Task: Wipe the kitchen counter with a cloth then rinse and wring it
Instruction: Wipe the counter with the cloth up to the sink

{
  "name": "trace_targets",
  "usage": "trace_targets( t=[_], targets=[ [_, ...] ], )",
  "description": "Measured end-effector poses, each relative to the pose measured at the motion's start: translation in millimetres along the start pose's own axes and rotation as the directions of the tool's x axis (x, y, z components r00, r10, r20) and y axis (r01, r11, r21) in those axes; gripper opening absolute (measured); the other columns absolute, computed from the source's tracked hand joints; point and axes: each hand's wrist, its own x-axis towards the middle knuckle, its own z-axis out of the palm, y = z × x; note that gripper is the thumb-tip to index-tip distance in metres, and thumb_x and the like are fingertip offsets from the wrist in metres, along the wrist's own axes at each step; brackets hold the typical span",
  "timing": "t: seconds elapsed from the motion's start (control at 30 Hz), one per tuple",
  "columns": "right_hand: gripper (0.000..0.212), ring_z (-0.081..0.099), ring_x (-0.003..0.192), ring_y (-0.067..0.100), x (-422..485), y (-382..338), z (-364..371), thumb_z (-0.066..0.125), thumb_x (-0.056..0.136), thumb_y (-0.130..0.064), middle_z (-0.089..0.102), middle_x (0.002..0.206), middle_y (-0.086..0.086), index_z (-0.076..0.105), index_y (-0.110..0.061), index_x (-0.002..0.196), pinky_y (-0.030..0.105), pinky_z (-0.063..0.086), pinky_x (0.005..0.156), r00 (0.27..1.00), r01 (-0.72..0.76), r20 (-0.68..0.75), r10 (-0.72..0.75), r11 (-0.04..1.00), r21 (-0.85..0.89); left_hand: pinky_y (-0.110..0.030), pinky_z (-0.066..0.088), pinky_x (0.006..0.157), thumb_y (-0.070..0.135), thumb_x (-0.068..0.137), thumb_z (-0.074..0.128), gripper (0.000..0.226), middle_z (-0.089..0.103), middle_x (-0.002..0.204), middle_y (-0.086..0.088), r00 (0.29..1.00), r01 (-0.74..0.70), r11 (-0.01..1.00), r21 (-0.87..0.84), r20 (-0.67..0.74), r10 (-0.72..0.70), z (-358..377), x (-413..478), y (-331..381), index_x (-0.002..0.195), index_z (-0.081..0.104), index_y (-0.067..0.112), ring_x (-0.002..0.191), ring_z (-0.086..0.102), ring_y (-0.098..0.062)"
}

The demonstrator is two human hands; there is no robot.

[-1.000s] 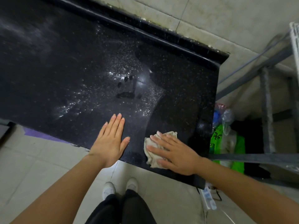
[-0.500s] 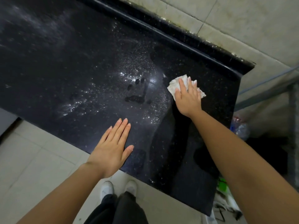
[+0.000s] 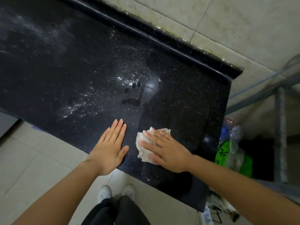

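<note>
A black speckled kitchen counter [image 3: 81,70] fills the upper left of the view, with white dusty streaks and a hand-shaped print in its middle. A crumpled off-white cloth [image 3: 142,150] lies near the counter's front edge. My right hand [image 3: 164,148] presses flat on top of the cloth, fingers spread and pointing left. My left hand [image 3: 110,146] rests flat and empty on the counter's front edge, just left of the cloth. A darker wiped band runs from the cloth toward the back of the counter.
A raised black backsplash lip [image 3: 162,41] borders the counter against the tiled wall [image 3: 227,21]. To the right of the counter's end stand a grey metal rack [image 3: 280,127] and green and clear plastic bags [image 3: 232,150]. My white shoes [image 3: 116,192] stand on the tiled floor.
My right hand has slid the cloth from the back of the counter to the front edge. The left hand has stayed flat in place.
</note>
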Motion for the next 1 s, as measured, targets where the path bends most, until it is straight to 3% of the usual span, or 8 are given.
trace_targets(
  t=[0.07,0.17,0.3,0.43,0.5,0.73,0.9,1.0],
  targets=[
    [0.055,-0.004,0.148,0.024,3.1,27.6,-5.3,0.021,0.101,-0.045,0.002,0.16,0.001,0.011,-0.03,0.153,0.035,-0.003,0.118,0.999,0.029,0.016,-0.028,0.998,-0.051,-0.021,-0.027,0.107,0.056,0.091,-0.001,0.07,-0.029,0.152,0.001,0.999,-0.001,1.0,-0.006,-0.045,0.001,1.0,0.3,0.5,0.146,-0.018,0.016,0.133,-0.039,-0.006],
    [0.061,-0.008,0.147,0.025,29.9,73.7,-23.5,0.01,0.094,-0.049,-0.004,0.161,0.002,0.001,-0.031,0.151,0.04,-0.001,0.118,0.972,-0.234,-0.023,0.234,0.972,-0.019,-0.025,-0.016,0.112,0.051,0.099,0.013,0.067,-0.01,0.157,-0.005,0.996,0.001,0.998,0.056,-0.091,0.004,3.7,0.8,-0.1,0.15,0.001,0.01,0.141,-0.025,-0.011],
    [0.06,-0.009,0.148,0.028,73.3,130.6,-54.6,0.012,0.098,-0.044,-0.006,0.162,0.007,0.004,-0.025,0.154,0.043,0.0,0.119,0.825,-0.552,-0.084,0.558,0.829,0.092,-0.032,-0.001,0.115,0.048,0.1,0.027,0.065,0.013,0.157,-0.012,0.994,0.019,0.991,0.135,-0.112,-0.004,6.8,0.2,-0.3,0.149,0.019,0.004,0.145,-0.003,-0.021],
    [0.056,-0.018,0.146,0.025,123.7,146.4,-74.7,0.015,0.102,-0.042,-0.013,0.161,0.005,-0.001,-0.027,0.153,0.04,-0.01,0.117,0.671,-0.709,-0.028,0.741,0.653,0.269,-0.033,0.002,0.115,0.047,0.099,0.029,0.066,0.015,0.157,-0.012,0.992,0.022,0.985,0.171,-0.126,-0.001,7.1,1.4,-0.3,0.149,0.021,0.004,0.145,0.003,-0.022],
    [0.057,-0.021,0.145,0.026,138.0,141.9,-77.7,0.014,0.101,-0.042,-0.015,0.16,0.006,-0.002,-0.026,0.153,0.04,-0.012,0.116,0.638,-0.73,-0.021,0.77,0.614,0.302,-0.033,0.001,0.115,0.046,0.099,0.03,0.066,0.015,0.157,-0.012,0.992,0.032,0.983,0.179,-0.123,-0.01,5.8,1.5,-0.2,0.149,0.021,0.004,0.146,0.002,-0.022],
    [0.056,-0.016,0.146,0.029,124.7,77.2,-54.2,0.018,0.103,-0.04,-0.012,0.161,0.008,0.001,-0.025,0.154,0.043,-0.007,0.118,0.851,-0.509,-0.063,0.521,0.848,0.146,-0.031,-0.004,0.114,0.048,0.1,0.022,0.066,0.01,0.158,-0.011,0.995,0.037,0.987,0.154,-0.092,-0.023,4.0,1.1,0.1,0.149,0.016,0.005,0.145,-0.007,-0.02],
    [0.054,-0.016,0.147,0.026,89.6,19.2,-34.0,0.018,0.103,-0.04,-0.012,0.161,0.005,0.0,-0.03,0.153,0.037,-0.012,0.115,0.925,-0.365,-0.073,0.372,0.926,0.096,-0.02,-0.032,0.103,0.054,0.097,0.004,0.068,-0.035,0.15,0.0,0.998,0.026,0.997,0.072,-0.055,-0.022,2.2,0.4,3.0,0.144,-0.023,0.013,0.133,-0.04,-0.01],
    [0.058,-0.014,0.147,0.024,56.4,-3.4,-19.5,0.008,0.097,-0.047,-0.011,0.161,0.001,-0.001,-0.033,0.152,0.035,-0.012,0.114,0.95,-0.306,-0.044,0.308,0.95,0.057,-0.018,-0.033,0.1,0.056,0.095,0.003,0.07,-0.037,0.148,0.002,0.998,0.047,0.998,0.038,-0.039,-0.046,0.3,-0.6,4.5,0.144,-0.024,0.015,0.132,-0.04,-0.009]
  ],
)
